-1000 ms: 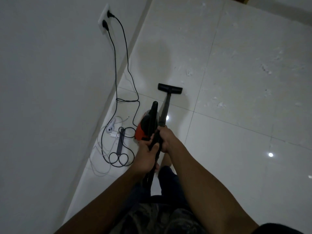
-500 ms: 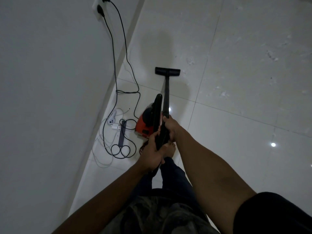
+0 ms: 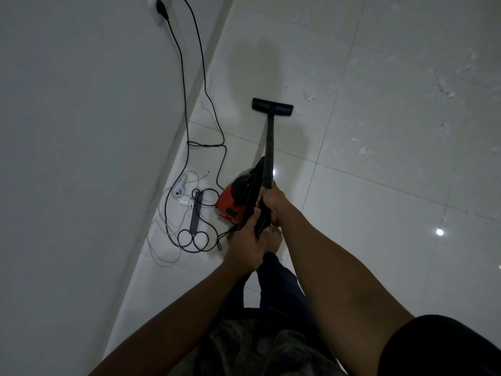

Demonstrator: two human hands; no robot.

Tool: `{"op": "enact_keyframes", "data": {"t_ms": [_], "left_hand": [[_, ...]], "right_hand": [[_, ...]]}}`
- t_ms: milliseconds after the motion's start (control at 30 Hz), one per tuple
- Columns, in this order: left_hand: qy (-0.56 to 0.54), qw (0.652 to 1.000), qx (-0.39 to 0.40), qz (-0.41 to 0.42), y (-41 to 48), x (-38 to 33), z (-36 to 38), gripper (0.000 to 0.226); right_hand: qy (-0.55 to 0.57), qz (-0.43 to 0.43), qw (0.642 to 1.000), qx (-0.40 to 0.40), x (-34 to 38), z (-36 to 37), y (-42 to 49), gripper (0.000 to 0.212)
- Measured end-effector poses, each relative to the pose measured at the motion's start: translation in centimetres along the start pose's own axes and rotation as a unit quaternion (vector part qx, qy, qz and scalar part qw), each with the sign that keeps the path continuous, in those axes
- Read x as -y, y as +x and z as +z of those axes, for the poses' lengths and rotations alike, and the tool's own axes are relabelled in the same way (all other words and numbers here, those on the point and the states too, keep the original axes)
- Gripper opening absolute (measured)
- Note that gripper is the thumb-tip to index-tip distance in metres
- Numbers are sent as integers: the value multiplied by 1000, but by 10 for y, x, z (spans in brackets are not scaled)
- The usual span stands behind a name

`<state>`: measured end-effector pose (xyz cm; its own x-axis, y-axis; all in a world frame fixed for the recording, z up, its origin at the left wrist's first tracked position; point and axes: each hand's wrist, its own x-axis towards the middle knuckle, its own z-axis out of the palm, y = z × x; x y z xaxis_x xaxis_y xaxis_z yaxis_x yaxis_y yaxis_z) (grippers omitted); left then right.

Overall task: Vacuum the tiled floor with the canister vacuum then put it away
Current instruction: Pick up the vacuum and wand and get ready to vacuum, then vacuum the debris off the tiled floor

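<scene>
Head: left hand, right hand around wand

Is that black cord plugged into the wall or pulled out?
Plugged in: its black plug sits in the wall socket, and the cord runs down to the floor.

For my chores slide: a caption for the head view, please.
Left hand grips the hose, right hand the wand, floor head on the tiles, red canister beside cords.

Cord tangle and canister block left; floor rightward seemingly open.
</scene>
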<state>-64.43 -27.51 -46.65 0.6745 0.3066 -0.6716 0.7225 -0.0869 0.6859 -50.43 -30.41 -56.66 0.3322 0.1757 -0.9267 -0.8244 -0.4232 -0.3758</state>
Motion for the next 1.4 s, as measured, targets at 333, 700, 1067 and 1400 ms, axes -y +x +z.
{"op": "enact_keyframes", "data": {"t_ms": [333, 700, 1067, 1400], "left_hand": [[-23, 1000, 14, -4, 26, -20, -8, 57], [-13, 999, 31, 20, 90, -39, -33, 52], [-53, 998, 0, -28, 170, -135, 2, 46], [-63, 992, -104, -38, 249, -239, 43, 30]], "right_hand": [[-87, -39, 995, 12, 16, 0, 18, 50], [-43, -50, 996, -64, 72, 10, 51, 39], [-155, -59, 986, -22, 175, -53, 106, 48], [-219, -48, 973, 59, 296, -97, 145, 50]]}}
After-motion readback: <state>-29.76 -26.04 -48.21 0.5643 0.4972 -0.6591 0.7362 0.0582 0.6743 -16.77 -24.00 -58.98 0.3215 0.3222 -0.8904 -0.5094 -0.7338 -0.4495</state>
